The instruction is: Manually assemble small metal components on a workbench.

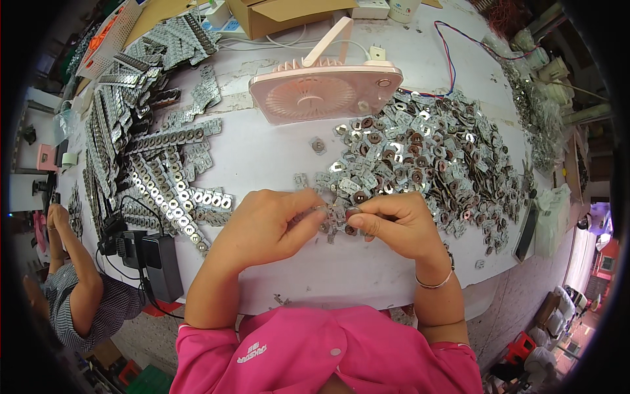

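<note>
My right hand (400, 222) pinches a small round metal piece (352, 212) between thumb and forefinger at the near edge of a pile of loose parts. Opposite it, a short gap away, my left hand (266, 222) has its thumb and fingers curled together. Whatever is in those left fingertips is too small and blurred to make out. The pile (433, 164) consists of small silver plates with dark or shiny round centres. Some of these parts lie under and between my fingertips, on the white table (262, 154).
A pink fan (315, 95) stands beyond my hands. Stacked metal strips (174, 187) of similar round pieces cover the left side. An open cardboard box (289, 16) sits at the back. Dark devices with cables (161, 266) hang at the left edge. A co-worker (79, 295) works at far left.
</note>
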Motion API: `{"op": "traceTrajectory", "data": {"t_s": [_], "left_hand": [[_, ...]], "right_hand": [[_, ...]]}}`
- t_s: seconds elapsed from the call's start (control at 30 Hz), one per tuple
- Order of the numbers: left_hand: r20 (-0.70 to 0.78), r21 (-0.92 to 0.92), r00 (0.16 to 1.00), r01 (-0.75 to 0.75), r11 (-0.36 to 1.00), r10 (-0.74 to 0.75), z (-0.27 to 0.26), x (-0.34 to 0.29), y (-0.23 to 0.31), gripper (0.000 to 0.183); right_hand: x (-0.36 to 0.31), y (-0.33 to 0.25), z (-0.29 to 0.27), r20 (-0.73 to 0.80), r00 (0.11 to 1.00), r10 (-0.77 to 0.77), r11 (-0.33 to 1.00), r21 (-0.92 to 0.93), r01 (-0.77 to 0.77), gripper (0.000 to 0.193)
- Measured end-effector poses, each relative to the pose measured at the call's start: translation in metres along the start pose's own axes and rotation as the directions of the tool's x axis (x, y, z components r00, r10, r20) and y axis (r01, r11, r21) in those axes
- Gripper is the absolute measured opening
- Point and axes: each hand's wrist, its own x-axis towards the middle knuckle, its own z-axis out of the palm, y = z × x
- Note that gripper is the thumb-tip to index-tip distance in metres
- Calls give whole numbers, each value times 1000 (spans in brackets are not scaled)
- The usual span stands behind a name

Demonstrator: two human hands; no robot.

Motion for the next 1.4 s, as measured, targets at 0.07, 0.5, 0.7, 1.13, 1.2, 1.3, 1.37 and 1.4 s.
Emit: {"op": "traceTrajectory", "data": {"t_s": [0.07,0.5,0.7,1.13,1.2,1.3,1.37,1.4], "left_hand": [[29,32,999,-26,999,25,-3,-1,3,11],[139,-283,990,16,959,25,0,-2,3,12],[-38,-117,994,-104,988,101,7,1,7,10],[-339,440,884,-152,885,321,34,13,3,16],[-359,448,870,-156,880,337,35,14,3,17],[-347,439,869,-182,880,354,37,14,4,17],[-322,431,878,-199,880,356,36,13,6,17],[-324,455,870,-201,867,372,37,13,5,18]], "right_hand": [[1,1,0,57,998,-6,998,-58,10,15],[4,9,13,192,975,115,868,457,-192,19],[3,-1,18,82,985,153,828,534,-173,17],[2,11,29,-247,969,18,985,172,26,23],[2,8,32,-238,971,38,976,218,15,24],[3,8,33,-274,960,64,949,314,26,24],[3,11,31,-259,966,-11,972,224,71,24],[3,12,31,-247,968,-49,979,180,95,25]]}}
